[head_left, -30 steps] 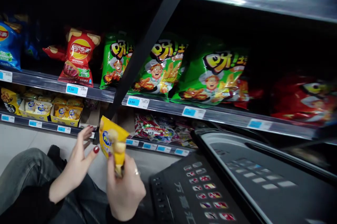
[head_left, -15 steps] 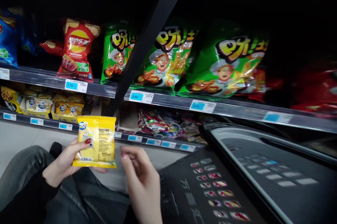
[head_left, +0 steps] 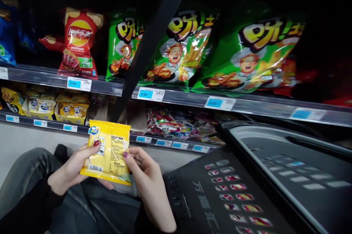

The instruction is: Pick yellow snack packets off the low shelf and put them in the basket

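Both my hands pinch a yellow packet [head_left: 108, 152] at its sides, left hand [head_left: 70, 169] at 9 o'clock, right hand [head_left: 147, 177] at 3, label side up as if for reading, below the shelf [head_left: 110, 88] of chips [head_left: 78, 43].

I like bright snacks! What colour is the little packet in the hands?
Yellow, with a blue logo in one top corner. The packet shows best in the head view.
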Action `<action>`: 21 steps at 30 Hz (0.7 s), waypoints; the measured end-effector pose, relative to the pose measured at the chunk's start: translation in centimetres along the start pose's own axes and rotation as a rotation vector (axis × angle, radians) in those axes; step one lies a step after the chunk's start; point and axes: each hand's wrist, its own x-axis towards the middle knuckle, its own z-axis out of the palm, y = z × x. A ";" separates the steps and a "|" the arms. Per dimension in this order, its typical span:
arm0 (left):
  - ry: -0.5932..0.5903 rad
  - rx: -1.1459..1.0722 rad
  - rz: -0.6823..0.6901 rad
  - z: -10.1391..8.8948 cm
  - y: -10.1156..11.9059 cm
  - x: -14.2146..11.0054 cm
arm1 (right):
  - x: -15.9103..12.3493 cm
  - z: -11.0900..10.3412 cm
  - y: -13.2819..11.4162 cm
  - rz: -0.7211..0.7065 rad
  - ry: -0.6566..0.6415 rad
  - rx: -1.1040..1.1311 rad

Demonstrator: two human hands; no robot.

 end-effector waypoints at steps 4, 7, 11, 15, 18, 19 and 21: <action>0.078 0.024 0.051 0.0 0.1 0.1 | 0.1 0.0 0.6 -0.048 0.032 -0.104; 0.086 0.020 0.055 0.0 0.1 0.4 | 0.0 0.2 1.0 -0.113 0.082 -0.208; 0.132 0.083 0.178 -0.3 -1.1 0.8 | -0.5 1.2 1.4 -0.308 0.249 -0.374; 0.109 0.382 0.408 -0.4 -3.0 0.4 | -0.8 2.8 2.4 -0.185 -0.130 -0.090; 0.061 0.691 0.419 -0.2 -2.1 -0.1 | -0.2 3.2 3.2 -0.017 -0.064 0.124; 0.068 0.831 0.400 -0.3 -1.0 -0.1 | 0.0 2.9 3.2 0.042 -0.014 0.200; 0.145 1.146 0.358 -1.1 2.4 0.7 | 0.4 2.0 2.8 0.162 0.060 0.347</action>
